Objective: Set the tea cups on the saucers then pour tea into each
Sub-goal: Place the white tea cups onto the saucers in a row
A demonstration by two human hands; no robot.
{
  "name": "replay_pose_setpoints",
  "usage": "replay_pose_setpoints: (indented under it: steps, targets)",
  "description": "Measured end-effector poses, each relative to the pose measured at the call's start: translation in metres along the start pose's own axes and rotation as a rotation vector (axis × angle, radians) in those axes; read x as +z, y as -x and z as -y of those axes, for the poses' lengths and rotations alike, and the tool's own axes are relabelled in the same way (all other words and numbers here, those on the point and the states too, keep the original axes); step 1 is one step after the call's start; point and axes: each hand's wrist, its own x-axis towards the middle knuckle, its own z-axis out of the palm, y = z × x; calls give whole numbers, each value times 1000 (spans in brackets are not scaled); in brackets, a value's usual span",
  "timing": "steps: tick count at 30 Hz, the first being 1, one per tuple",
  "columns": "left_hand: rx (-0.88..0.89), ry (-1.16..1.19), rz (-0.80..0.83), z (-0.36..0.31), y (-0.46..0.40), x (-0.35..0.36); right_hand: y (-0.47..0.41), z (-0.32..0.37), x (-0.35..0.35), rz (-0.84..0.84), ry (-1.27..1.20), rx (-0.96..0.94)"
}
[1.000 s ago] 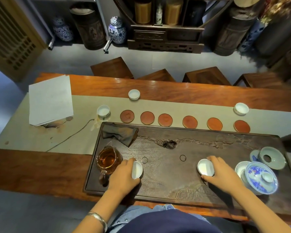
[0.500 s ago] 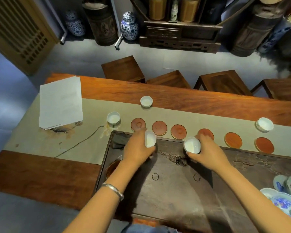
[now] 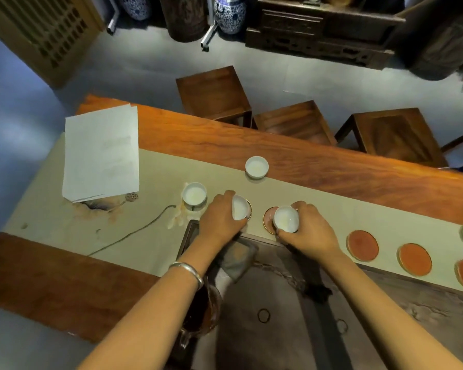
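While the left hand (image 3: 219,221) gripped one small white porcelain tea cup (image 3: 240,208) over the first round reddish-brown saucer (image 3: 249,206), the right hand (image 3: 309,231) gripped another (image 3: 286,218) over the second (image 3: 269,218); neither was released. Three saucers (image 3: 362,249) lay bare, three cups (image 3: 194,194) loose, and the glass tea pitcher (image 3: 202,313) unpoured.

Left hand (image 3: 219,220): grips white cup (image 3: 240,208) over the first saucer (image 3: 249,206).
Right hand (image 3: 309,232): holds second cup (image 3: 286,218) above the next saucer (image 3: 269,218).
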Motion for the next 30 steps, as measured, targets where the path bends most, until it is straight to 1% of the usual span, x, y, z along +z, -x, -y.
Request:
replay_pose_setpoints:
  steps: [4,9,17,20,24,26,30]
  targets:
    - [-1,22,3,3,-14,6,-13,5,9,-21,8,-10]
    - [14,-5,38,5,-18,15,-23,0,20,50,103,-45]
    - [26,-56,32,6,-20,20,-28,-6,27,39,167,-69]
    - [14,-32,28,6,-18,19,-27,-4,28,36,183,-65]
    - [-1,87,-77,14,-12,5,-25,5,24,-22,112,-87]
    - [4,104,-111,20,-11,-4,-31,8,18,-50,109,-116]
    - [-91,125,-252,45,-11,-30,-57,29,7,-59,143,-155]
